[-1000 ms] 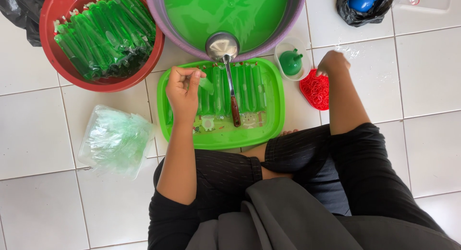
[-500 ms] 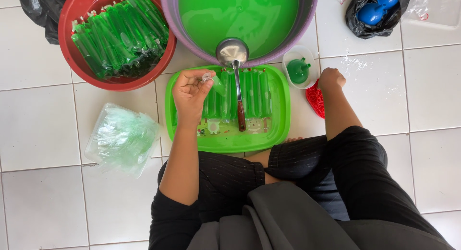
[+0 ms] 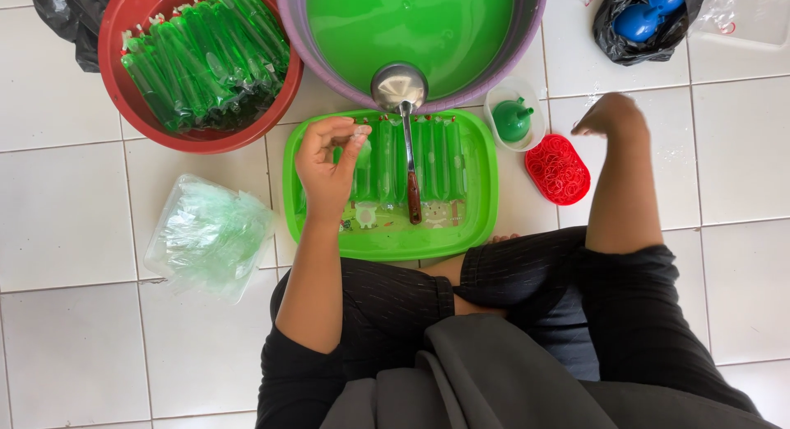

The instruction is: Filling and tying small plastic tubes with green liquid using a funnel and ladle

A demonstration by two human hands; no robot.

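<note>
On the white tiled floor, person sits w/ a green tray (image 3: 473, 223) in front of the knees. Left hand (image 3: 327, 167) hovers over the tray's left part, fingers curled, thumb & forefinger pinched on the top of a thin plastic tube bag (image 3: 363, 161) of green liquid. The bag stands among a row of filled bags (image 3: 434, 159) lying side by side on the tray. A ladle (image 3: 400, 91) rests across them, bowl up at the basin rim, brown handle pointing toward the knees.

Right hand (image 3: 611, 116) has lifted vs. half a sec ago: then it sat low by the red dish of rubber bands (image 3: 559, 169), now it's raised above & just beyond it, fingers bent down, loosely together. Can't tell if a band is between the fingertips, too small. Left hand has hardly shifted, same pinch on the bag. My read: bag top held ready while the other hand deals w/ the bands.

Nearby: big basin of green liquid (image 3: 411, 25), small cup w/ green funnel (image 3: 513, 118), red bowl of finished bags (image 3: 197, 58), pile of empty bags (image 3: 210, 231) at left.
</note>
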